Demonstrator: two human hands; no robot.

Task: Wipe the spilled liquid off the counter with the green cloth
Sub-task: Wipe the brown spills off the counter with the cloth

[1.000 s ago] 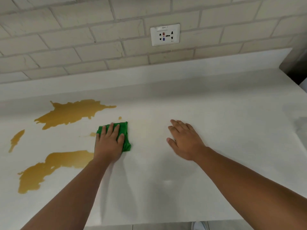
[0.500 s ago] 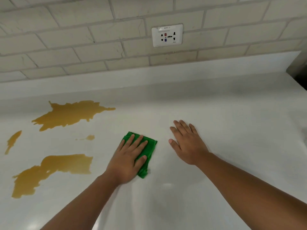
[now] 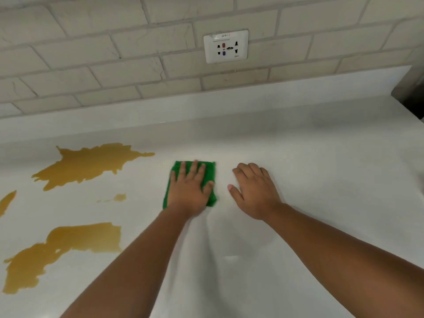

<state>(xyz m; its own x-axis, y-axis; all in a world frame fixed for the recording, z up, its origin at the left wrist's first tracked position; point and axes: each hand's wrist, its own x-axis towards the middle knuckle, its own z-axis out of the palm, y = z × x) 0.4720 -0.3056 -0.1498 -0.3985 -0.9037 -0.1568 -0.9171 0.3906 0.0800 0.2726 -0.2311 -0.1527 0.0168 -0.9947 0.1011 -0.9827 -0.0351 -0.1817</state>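
Pale brick tiles (image 3: 96,74) rise behind the white stone counter (image 3: 321,180). Brown spilled liquid (image 3: 89,165) lies in puddles at the left. The left hand (image 3: 189,191) presses flat, fingers spread, on the folded green cloth (image 3: 208,172), maybe just clear of the puddles. The right hand (image 3: 254,191) lies open and flat, holding nothing.

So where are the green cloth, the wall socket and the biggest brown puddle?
green cloth (image 3: 207,171): head view, bare far right corner beyond the fingers.
wall socket (image 3: 226,46): head view, middle of the white faceplate.
biggest brown puddle (image 3: 89,164): head view, centre of the far spill.
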